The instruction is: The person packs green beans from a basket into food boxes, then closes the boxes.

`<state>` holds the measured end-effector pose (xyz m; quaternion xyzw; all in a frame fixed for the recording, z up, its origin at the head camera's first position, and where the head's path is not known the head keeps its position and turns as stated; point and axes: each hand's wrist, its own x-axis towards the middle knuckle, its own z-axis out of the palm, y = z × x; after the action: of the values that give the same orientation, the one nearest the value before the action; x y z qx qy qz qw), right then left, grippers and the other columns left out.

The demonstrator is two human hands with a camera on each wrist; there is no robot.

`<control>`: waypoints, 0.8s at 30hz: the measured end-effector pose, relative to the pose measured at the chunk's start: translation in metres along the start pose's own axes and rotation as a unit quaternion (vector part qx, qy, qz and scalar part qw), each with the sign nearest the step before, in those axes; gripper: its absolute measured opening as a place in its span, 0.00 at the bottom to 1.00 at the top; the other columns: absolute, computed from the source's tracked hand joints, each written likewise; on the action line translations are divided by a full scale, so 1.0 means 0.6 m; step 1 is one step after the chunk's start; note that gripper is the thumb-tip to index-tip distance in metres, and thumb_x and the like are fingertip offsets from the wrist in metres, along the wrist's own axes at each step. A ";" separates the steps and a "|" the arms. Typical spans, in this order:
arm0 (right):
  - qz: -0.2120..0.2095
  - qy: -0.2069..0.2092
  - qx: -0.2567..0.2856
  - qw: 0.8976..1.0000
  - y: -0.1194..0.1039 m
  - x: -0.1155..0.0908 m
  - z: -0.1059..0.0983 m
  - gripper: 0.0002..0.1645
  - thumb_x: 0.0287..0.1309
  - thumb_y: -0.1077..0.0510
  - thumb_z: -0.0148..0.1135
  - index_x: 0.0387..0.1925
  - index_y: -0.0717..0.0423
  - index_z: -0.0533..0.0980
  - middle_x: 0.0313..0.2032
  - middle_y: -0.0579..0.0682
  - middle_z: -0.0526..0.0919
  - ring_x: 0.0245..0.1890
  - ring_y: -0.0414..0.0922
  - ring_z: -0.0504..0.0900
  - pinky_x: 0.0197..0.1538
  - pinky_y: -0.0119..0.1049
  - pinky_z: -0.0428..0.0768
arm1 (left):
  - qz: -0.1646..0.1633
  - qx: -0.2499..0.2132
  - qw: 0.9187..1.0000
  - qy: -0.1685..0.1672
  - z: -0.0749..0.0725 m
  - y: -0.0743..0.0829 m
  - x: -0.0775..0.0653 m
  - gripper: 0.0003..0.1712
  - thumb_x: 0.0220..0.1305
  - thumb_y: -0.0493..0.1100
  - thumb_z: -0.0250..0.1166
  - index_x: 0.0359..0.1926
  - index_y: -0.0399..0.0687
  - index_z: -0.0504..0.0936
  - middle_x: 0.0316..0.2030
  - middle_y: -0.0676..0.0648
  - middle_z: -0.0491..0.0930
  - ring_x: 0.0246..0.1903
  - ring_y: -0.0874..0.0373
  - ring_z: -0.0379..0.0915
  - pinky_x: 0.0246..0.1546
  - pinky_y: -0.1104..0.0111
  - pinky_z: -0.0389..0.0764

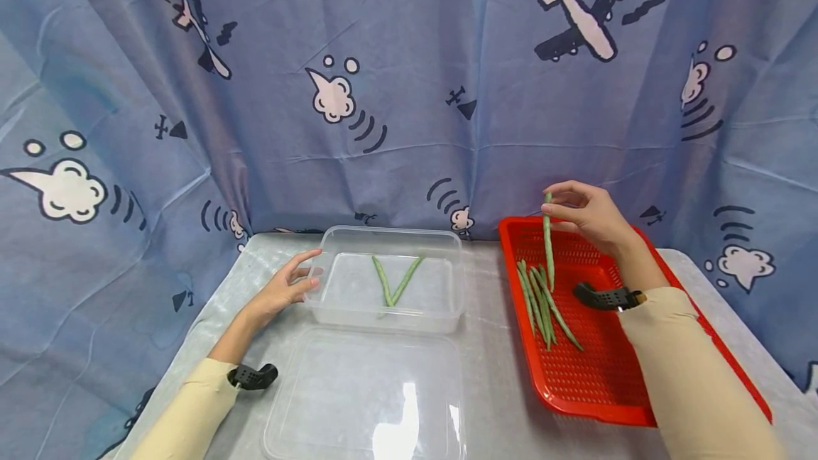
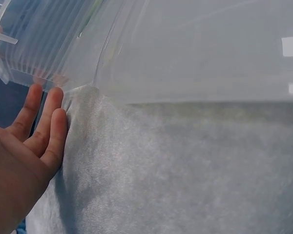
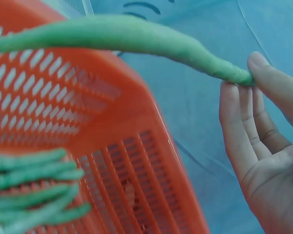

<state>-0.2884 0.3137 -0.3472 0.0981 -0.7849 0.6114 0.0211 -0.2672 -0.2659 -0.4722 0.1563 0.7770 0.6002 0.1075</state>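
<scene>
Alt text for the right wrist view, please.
A bare right hand pinches one end of a long green bean over a red perforated plastic basket, where more slim green beans lie. Blue patterned cloth hangs behind.

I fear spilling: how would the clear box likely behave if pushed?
The clear box is probably light, since it looks thin-walled. Being wide and low, it would likely slide before tipping. The two beans inside may shift, having free space.

On your desk [image 1: 488, 346], the box [image 1: 345, 282] with two beans [image 1: 409, 280] sat left of the basket [image 1: 607, 368], behind the lid [image 1: 339, 396].
</scene>
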 end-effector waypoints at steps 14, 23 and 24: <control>-0.009 -0.044 0.099 0.994 -0.020 0.044 0.094 0.19 0.65 0.66 0.68 0.55 0.65 0.76 0.46 0.52 0.79 0.43 0.46 0.81 0.45 0.38 0.83 | -0.002 -0.003 1.000 0.001 -0.003 -0.002 0.000 0.35 0.76 0.39 0.59 0.79 0.51 0.58 0.68 0.28 0.63 0.65 0.35 0.59 0.41 0.59 0.74; 0.001 -0.052 0.093 0.994 -0.015 0.068 0.154 0.28 0.63 0.66 0.70 0.59 0.74 0.69 0.45 0.55 0.79 0.41 0.46 0.82 0.45 0.44 0.83 | -0.003 0.000 1.000 0.000 -0.003 0.003 0.001 0.35 0.76 0.37 0.58 0.79 0.50 0.58 0.69 0.28 0.62 0.67 0.35 0.56 0.41 0.59 0.74; 0.001 -0.053 0.095 0.994 -0.015 0.070 0.159 0.28 0.63 0.66 0.70 0.59 0.75 0.69 0.44 0.55 0.80 0.41 0.46 0.82 0.44 0.44 0.83 | -0.003 0.001 1.000 0.000 -0.003 0.003 0.001 0.35 0.76 0.37 0.58 0.79 0.49 0.58 0.69 0.28 0.61 0.67 0.35 0.56 0.41 0.59 0.74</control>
<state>-0.3198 0.2143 -0.3564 0.1316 -0.7234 0.6770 -0.0304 -0.2682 -0.2668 -0.4699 0.1539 0.7782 0.5989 0.1094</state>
